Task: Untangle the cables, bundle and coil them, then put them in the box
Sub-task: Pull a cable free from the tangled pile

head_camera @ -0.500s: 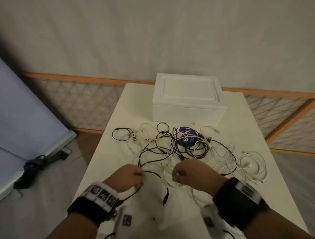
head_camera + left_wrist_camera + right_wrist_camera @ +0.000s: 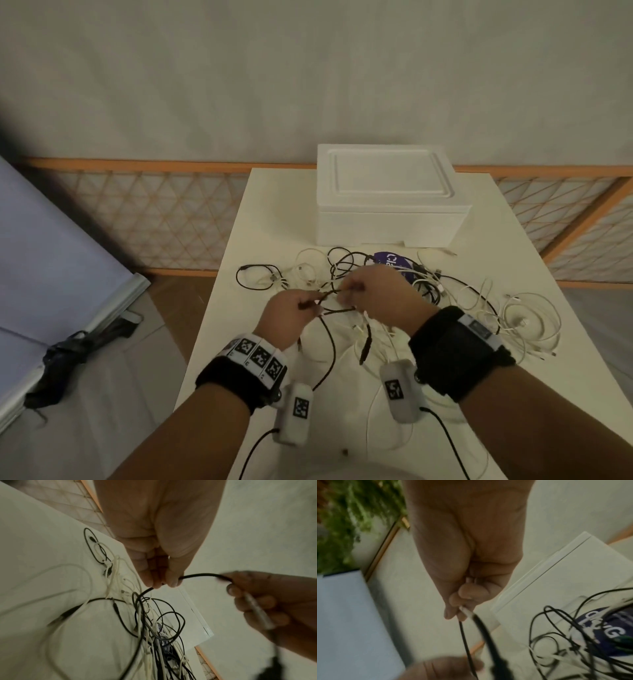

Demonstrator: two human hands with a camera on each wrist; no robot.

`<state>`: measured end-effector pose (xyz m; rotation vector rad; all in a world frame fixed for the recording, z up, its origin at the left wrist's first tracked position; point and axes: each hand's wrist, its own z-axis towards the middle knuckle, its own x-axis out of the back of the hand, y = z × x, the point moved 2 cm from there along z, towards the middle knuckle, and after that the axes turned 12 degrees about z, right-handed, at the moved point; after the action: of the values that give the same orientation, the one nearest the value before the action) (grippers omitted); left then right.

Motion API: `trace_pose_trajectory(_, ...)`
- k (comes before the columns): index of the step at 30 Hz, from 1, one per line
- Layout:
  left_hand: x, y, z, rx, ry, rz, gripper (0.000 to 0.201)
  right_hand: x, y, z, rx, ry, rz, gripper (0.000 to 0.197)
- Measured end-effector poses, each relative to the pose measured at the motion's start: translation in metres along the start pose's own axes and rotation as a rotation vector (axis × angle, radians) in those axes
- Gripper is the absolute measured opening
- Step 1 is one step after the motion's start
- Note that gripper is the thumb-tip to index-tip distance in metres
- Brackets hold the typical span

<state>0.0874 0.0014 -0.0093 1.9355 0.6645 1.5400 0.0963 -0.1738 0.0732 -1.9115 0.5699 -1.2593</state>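
A tangle of black and white cables (image 2: 346, 263) lies mid-table in front of the closed white foam box (image 2: 387, 195). Both hands hover just above the tangle, close together. My left hand (image 2: 308, 305) pinches a black cable (image 2: 330, 293) between thumb and fingertips (image 2: 159, 582). My right hand (image 2: 349, 291) grips the same black cable (image 2: 202, 574) a short way along, its fingers curled round it (image 2: 458, 609). The cable's loose end (image 2: 364, 349) hangs down toward the near table. A purple round label (image 2: 390, 260) sits in the pile, partly hidden behind my right hand.
A loose coil of white cable (image 2: 531, 318) lies at the right of the table (image 2: 260, 212). Another black loop (image 2: 257, 277) lies at the left of the pile. A lattice fence (image 2: 154, 219) and a wall stand behind, with a blue-white board (image 2: 51, 257) to the left.
Both hands have risen and moved forward over the tangle and closer together. A stretch of the black cable is now lifted between them.
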Motion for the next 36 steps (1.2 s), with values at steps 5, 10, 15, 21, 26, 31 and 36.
trace_pose_trajectory(5, 0.008, 0.02, 0.009, -0.12, 0.226, 0.004, 0.046, 0.032, 0.001, 0.009, -0.007, 0.062, 0.575, 0.016)
trace_pose_trajectory(10, 0.006, 0.058, 0.0, -0.435, 0.348, -0.006, 0.067, 0.031, 0.01, 0.016, 0.086, 0.032, 0.591, 0.028)
trace_pose_trajectory(15, 0.016, 0.081, 0.007, -0.297, 0.276, -0.557, 0.034, 0.013, 0.01, 0.029, 0.351, 0.096, 0.197, 0.007)
trace_pose_trajectory(21, 0.067, 0.104, 0.006, -0.201, 0.35, -1.103, 0.038, -0.011, 0.024, 0.043, 0.239, -0.014, -0.132, 0.017)
trace_pose_trajectory(26, 0.115, 0.079, 0.005, -0.292, 0.472, -0.512, 0.033, -0.012, 0.048, 0.041, 0.03, -0.013, -0.072, 0.02)
trace_pose_trajectory(31, 0.06, 0.048, 0.018, -0.165, 0.153, 0.148, 0.011, 0.002, 0.014, 0.041, 0.191, 0.188, 0.122, 0.009)
trace_pose_trajectory(36, 0.018, 0.057, 0.014, -0.053, 0.016, -0.401, 0.016, 0.006, -0.002, 0.039, 0.221, 0.278, 0.432, 0.012)
